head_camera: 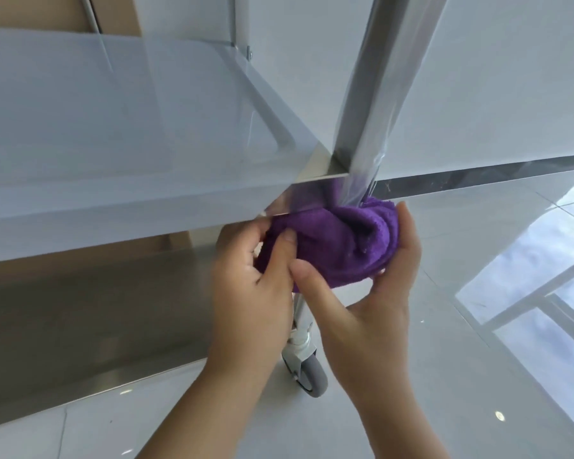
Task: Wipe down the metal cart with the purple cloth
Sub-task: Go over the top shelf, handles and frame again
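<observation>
Gripping the purple cloth point(338, 240) bunched round the cart's leg point(375, 94), apparently, both hands point(256, 273) point(375, 293) should slide it slowly.

Two bare forearms, no sleeves in view; left hand point(256, 263), right hand point(375, 286), short trimmed nails; no rings, watch or gloves visible

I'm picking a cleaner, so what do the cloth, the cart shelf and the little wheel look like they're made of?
The cloth, gripped by the left hand and the right hand, looks like plush purple microfibre: fuzzy, looped nap. The cart shelf looks like stainless steel, smooth and mirror-like, seemingly under a cloudy protective film. The wheel seems grey rubber or plastic, matte, in a white bracket.
</observation>
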`<state>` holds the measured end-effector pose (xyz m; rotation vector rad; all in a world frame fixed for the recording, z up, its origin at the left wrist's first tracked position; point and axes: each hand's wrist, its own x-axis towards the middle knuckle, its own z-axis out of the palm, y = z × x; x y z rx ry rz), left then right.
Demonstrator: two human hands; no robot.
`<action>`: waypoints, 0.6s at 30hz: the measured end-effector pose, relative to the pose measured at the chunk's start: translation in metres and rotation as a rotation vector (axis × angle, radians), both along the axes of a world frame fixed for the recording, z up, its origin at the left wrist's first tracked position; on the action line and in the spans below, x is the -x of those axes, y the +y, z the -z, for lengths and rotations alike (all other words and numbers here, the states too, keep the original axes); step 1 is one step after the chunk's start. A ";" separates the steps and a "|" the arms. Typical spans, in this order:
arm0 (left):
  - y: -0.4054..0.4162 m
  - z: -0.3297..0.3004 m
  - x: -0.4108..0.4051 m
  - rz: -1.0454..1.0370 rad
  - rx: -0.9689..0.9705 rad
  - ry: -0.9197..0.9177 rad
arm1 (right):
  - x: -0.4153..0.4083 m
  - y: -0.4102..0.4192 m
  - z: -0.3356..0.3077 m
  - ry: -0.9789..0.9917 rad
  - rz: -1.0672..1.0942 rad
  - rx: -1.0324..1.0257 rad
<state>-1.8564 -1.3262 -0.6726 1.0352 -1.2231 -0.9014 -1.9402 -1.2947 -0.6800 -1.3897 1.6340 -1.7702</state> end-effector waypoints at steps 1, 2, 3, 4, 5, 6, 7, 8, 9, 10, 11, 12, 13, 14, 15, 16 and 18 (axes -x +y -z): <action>-0.003 -0.002 0.003 -0.034 0.000 -0.018 | 0.006 -0.002 -0.001 -0.002 0.022 0.008; -0.006 -0.003 0.005 -0.069 0.002 -0.038 | 0.011 -0.003 -0.002 0.001 0.056 0.018; -0.006 -0.004 0.006 -0.092 0.016 -0.067 | 0.015 -0.005 -0.003 0.023 0.104 0.031; -0.006 -0.003 0.007 -0.105 0.031 -0.097 | 0.016 -0.006 -0.003 0.057 0.159 0.044; -0.005 -0.002 0.007 -0.112 0.044 -0.122 | 0.016 -0.006 -0.002 0.071 0.211 0.056; -0.004 -0.001 0.007 -0.123 0.045 -0.139 | 0.015 -0.006 0.000 0.053 0.258 0.062; -0.004 0.000 0.006 -0.127 0.043 -0.139 | 0.014 -0.006 0.002 0.003 0.286 0.055; -0.004 0.001 0.005 -0.133 0.039 -0.132 | 0.011 -0.007 0.003 -0.073 0.284 0.038; -0.004 0.001 0.004 -0.137 0.040 -0.130 | 0.009 -0.008 0.004 -0.157 0.255 0.024; -0.004 -0.001 0.003 -0.137 0.040 -0.145 | 0.008 -0.009 0.006 -0.219 0.213 0.025; -0.005 -0.002 0.002 -0.139 0.037 -0.161 | 0.008 -0.012 0.008 -0.245 0.162 0.048; -0.007 -0.002 0.000 -0.144 0.029 -0.176 | 0.008 -0.015 0.010 -0.252 0.097 0.091; -0.010 -0.002 -0.002 -0.135 0.015 -0.165 | 0.008 -0.018 0.010 -0.252 0.022 0.139; -0.011 -0.002 -0.002 -0.126 -0.005 -0.138 | 0.010 -0.021 0.009 -0.243 -0.050 0.173; -0.013 -0.001 -0.001 -0.103 -0.028 -0.090 | 0.015 -0.024 0.007 -0.217 -0.116 0.194; -0.015 -0.001 0.001 -0.062 -0.050 -0.011 | 0.020 -0.027 0.004 -0.179 -0.172 0.201; -0.015 -0.004 0.007 0.046 -0.116 0.132 | 0.031 -0.032 -0.002 -0.130 -0.253 0.181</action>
